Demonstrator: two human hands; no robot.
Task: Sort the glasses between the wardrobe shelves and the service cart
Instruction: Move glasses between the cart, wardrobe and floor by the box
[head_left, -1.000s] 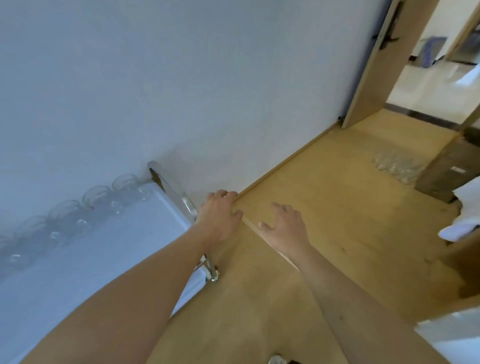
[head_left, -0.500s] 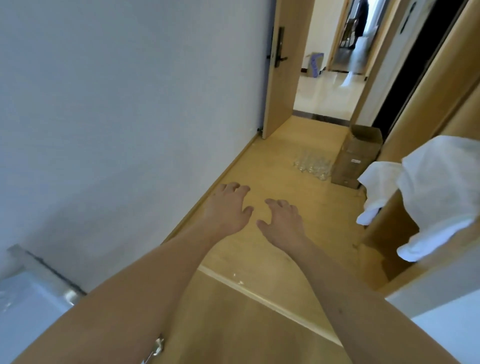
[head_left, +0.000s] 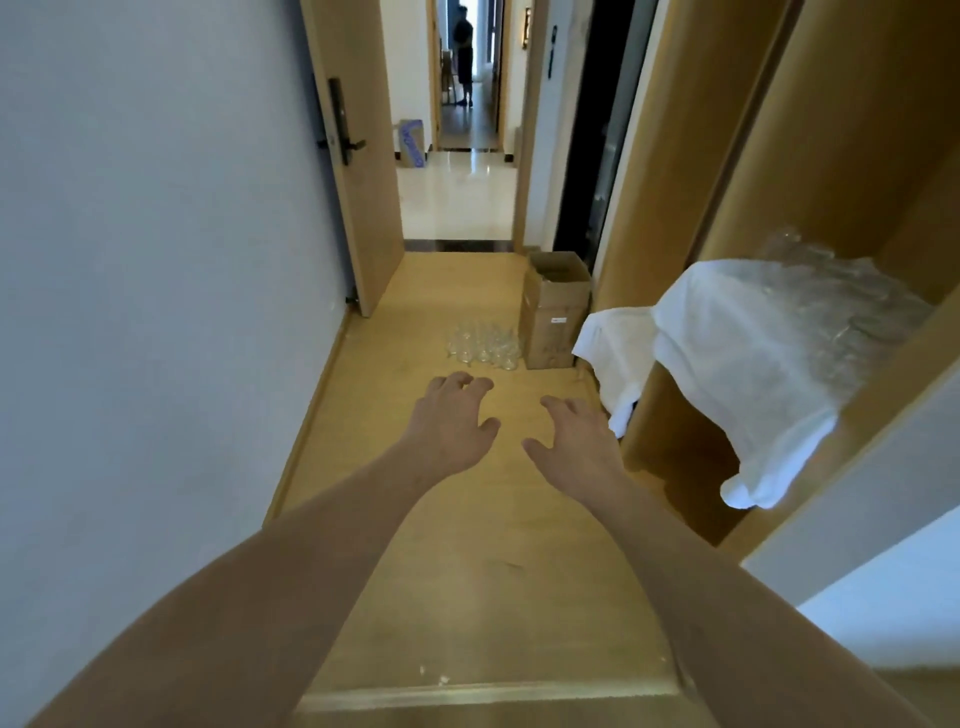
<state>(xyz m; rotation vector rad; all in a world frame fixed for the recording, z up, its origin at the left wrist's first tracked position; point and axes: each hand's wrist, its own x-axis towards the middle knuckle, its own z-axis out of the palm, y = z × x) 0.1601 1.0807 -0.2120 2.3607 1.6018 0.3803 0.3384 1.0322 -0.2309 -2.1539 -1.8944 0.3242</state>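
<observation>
Hands, left (head_left: 451, 426) and right (head_left: 574, 441), hover mid-frame with fingers spread and empty, probably readied for glasses (head_left: 483, 345) on the floor (head_left: 467, 571) beside the box (head_left: 556, 312).

two bare hands (head_left: 452, 423), one cardboard box (head_left: 556, 312), one cluster of glasses (head_left: 483, 345) too blurred to count, one white cloth (head_left: 743, 364)

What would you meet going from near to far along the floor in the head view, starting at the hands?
left hand and right hand → cluster of glasses on the floor → open door → blue box → person standing.
</observation>
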